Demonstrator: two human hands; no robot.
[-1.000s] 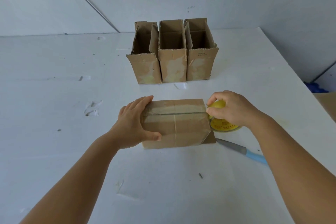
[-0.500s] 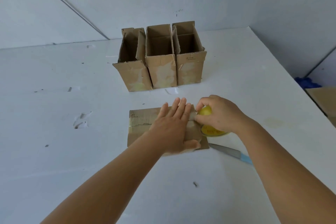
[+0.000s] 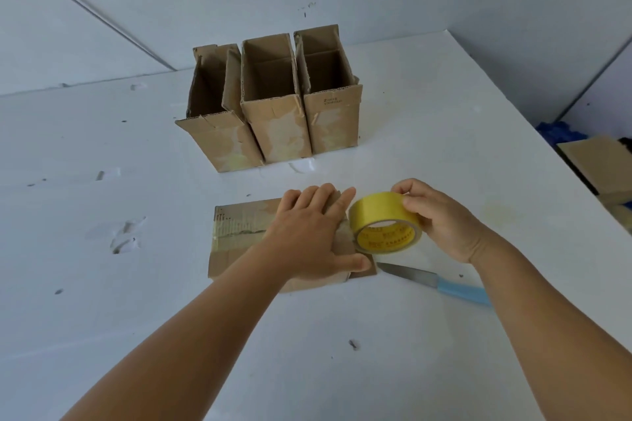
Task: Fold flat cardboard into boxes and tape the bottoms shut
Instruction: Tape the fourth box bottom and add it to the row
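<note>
A small cardboard box [image 3: 236, 243] lies bottom-up on the white table [image 3: 102, 284], with a strip of tape along its seam. My left hand [image 3: 307, 236] presses flat on the box's right half, fingers straight. My right hand [image 3: 441, 219] grips a yellow tape roll [image 3: 379, 215] held on edge at the box's right end, lifted off the table. Three folded boxes [image 3: 273, 106] stand open-topped in a row behind.
A knife [image 3: 441, 284] with a blue handle lies on the table just right of the box, under my right wrist. Flat cardboard [image 3: 598, 161] and something blue [image 3: 557, 131] sit beyond the table's right edge. Walls close the back.
My left hand slid from the box's left end across to its right half. My right hand raised the tape roll off the table and tipped it on edge.
</note>
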